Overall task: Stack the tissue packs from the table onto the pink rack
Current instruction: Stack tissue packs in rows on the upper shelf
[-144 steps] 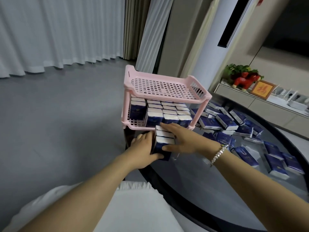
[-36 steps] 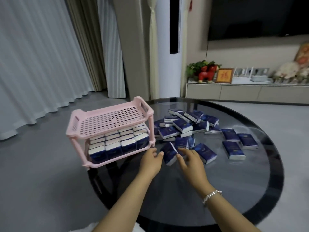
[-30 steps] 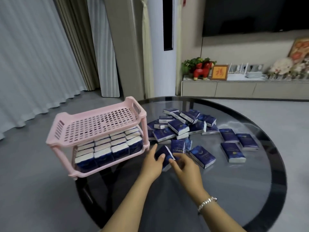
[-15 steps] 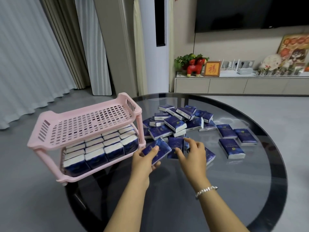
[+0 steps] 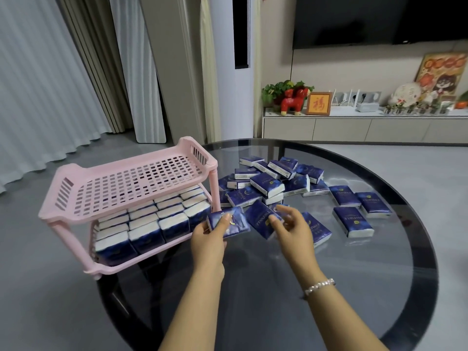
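Head view: the left hand [image 5: 207, 239] grips one dark blue tissue pack [image 5: 229, 221] just beside the two-tier pink plastic rack [image 5: 131, 188]; the right hand [image 5: 293, 231] pinches a second blue pack [image 5: 260, 220] above the round glass table [image 5: 379, 274].

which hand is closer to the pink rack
Left. The left hand, gripping a tissue pack, sits just beside the pink rack; the right hand is farther right.

Left hand [image 5: 207, 239] grips one tissue pack [image 5: 229, 221]; right hand [image 5: 291, 229] pinches another pack [image 5: 260, 221]. Pink rack [image 5: 126, 183] stands at 9 o'clock on the counter [image 5: 354, 287].
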A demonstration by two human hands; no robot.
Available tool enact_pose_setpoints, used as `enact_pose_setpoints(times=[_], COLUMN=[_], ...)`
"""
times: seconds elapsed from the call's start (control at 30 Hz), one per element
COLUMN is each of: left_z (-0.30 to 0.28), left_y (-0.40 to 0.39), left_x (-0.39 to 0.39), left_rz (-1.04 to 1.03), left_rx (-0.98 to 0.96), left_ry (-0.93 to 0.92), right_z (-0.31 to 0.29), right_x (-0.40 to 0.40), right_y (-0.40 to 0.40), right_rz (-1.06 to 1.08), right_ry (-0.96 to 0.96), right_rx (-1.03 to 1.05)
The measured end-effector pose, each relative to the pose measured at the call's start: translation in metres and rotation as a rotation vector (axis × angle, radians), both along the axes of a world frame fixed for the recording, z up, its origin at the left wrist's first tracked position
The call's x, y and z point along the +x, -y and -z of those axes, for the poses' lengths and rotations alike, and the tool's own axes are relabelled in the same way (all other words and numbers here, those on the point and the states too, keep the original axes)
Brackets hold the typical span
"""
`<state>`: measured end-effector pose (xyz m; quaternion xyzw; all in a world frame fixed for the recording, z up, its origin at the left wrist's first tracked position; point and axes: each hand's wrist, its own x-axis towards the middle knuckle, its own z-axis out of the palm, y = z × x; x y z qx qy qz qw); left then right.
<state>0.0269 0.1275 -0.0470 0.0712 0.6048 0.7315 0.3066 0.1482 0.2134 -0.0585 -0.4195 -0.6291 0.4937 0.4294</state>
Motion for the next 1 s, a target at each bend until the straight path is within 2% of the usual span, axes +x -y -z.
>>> enact_pose_setpoints(times=[0.1,0.17,0.27,0.33,0.4,0.5,0.57,0.63,0.7,0.77,0.87,0.93,1.0], left_z=[0.001,0.0,-0.005,-0.009,-0.01,-0.009,-0.008,-0.004,0.0,0.003,0.005,0.006,0.006], left_y=[0.0,-0.001,-0.004,-0.004,-0.005,-0.004,-0.005,-0.008,-0.01,-0.011,-0.013,-0.015,-0.015], left_x=[0.0,0.0,0.004,0.008,0.014,0.019,0.019,0.016,0.013,0.013,0.014,0.014,0.015], left_rz=[0.011,0.021,0.09,0.191,0.288,0.346,0.332,0.281,0.226,0.208,0.215,0.21,0.2], left_rx=[-0.017,-0.042,-0.044,-0.028,-0.038,-0.065,-0.057,-0.043,-0.043,-0.057,-0.069,-0.077,-0.073], left_ry=[-0.025,-0.014,0.021,0.02,-0.078,-0.198,-0.154,-0.098,-0.095,-0.103,-0.12,-0.124,-0.118], right_z=[-0.005,-0.008,-0.009,-0.006,-0.004,-0.005,-0.006,-0.007,-0.006,-0.003,-0.001,-0.001,-0.002], right_x=[0.005,0.008,0.009,0.007,0.006,0.006,0.007,0.01,0.017,0.024,0.031,0.034,0.035], right_y=[0.001,0.002,0.003,0.006,0.006,0.005,0.003,0.0,-0.009,-0.017,-0.021,-0.021,-0.022], right_rz=[0.013,-0.003,-0.102,-0.141,-0.144,-0.151,-0.121,0.011,0.216,0.387,0.39,0.346,0.298], right_ry=[-0.27,-0.322,-0.281,-0.158,-0.06,-0.04,-0.073,-0.048,0.141,0.49,0.858,0.958,0.914], right_rx=[-0.078,-0.08,-0.052,0.009,0.074,0.117,0.106,0.185,0.293,0.324,0.177,0.114,0.115])
